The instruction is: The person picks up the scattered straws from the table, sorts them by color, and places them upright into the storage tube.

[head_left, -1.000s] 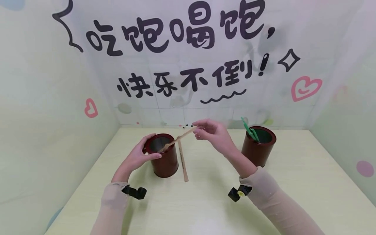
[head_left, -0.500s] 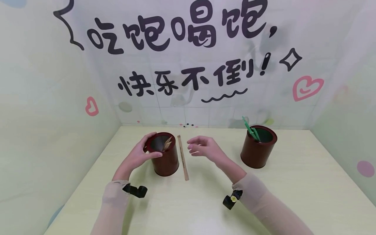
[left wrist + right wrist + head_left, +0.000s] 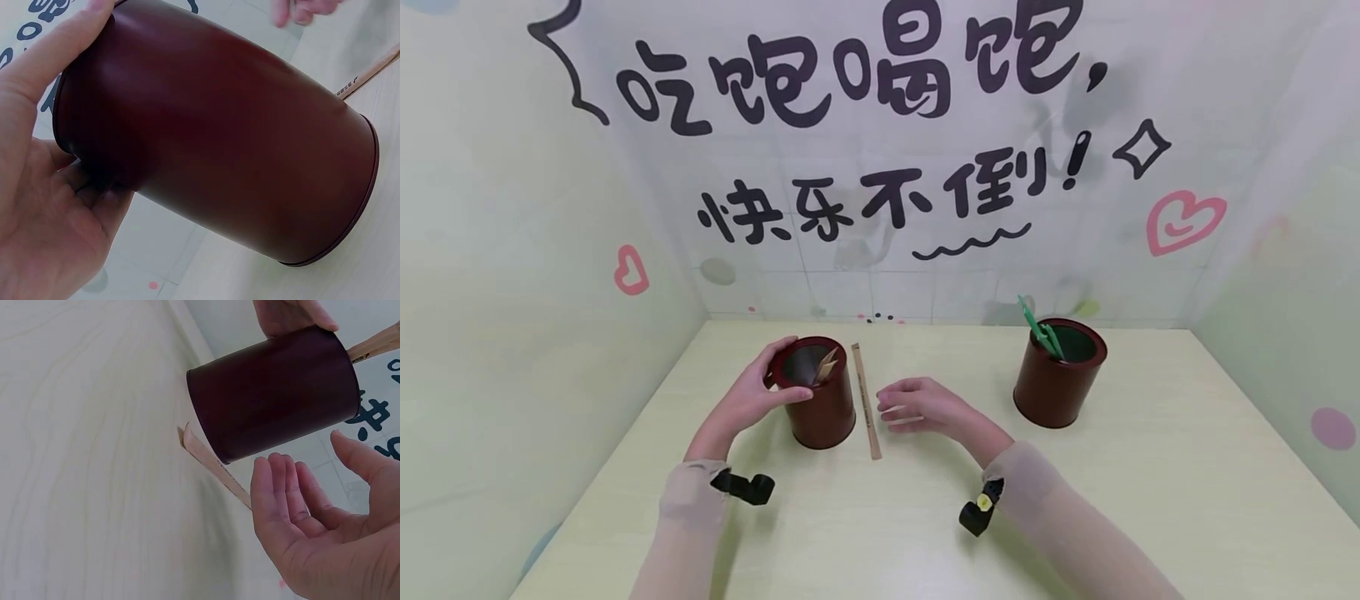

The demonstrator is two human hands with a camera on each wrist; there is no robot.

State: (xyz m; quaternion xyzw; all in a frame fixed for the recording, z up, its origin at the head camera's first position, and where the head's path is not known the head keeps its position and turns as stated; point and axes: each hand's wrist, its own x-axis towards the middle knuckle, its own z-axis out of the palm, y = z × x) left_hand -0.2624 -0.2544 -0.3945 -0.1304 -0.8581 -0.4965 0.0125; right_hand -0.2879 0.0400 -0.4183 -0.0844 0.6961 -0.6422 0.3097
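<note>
My left hand (image 3: 747, 402) grips a dark red cylindrical canister (image 3: 824, 419) near its rim, thumb on the near side and fingers round the far left. The canister stands upright on the table. Pointed ends of brown paper packets (image 3: 826, 367) stick up inside it, leaning on the right rim. Just right of the canister lies a long, narrow brown paper packet (image 3: 865, 402) with small print along it. My right hand (image 3: 927, 407) hovers right beside this packet, fingers loosely bent and holding nothing. In the right wrist view, the packet (image 3: 214, 464) passes behind the fingertips.
A second dark red canister (image 3: 1051, 392) stands at the right, with green plastic pieces (image 3: 1042, 335) poking out of it. The pale wooden table (image 3: 865, 533) meets a printed curtain (image 3: 955, 292) at its back edge.
My right hand has released a paper packet into the left canister, then moved down to the packet on the table. The left hand keeps its grip on the canister.
</note>
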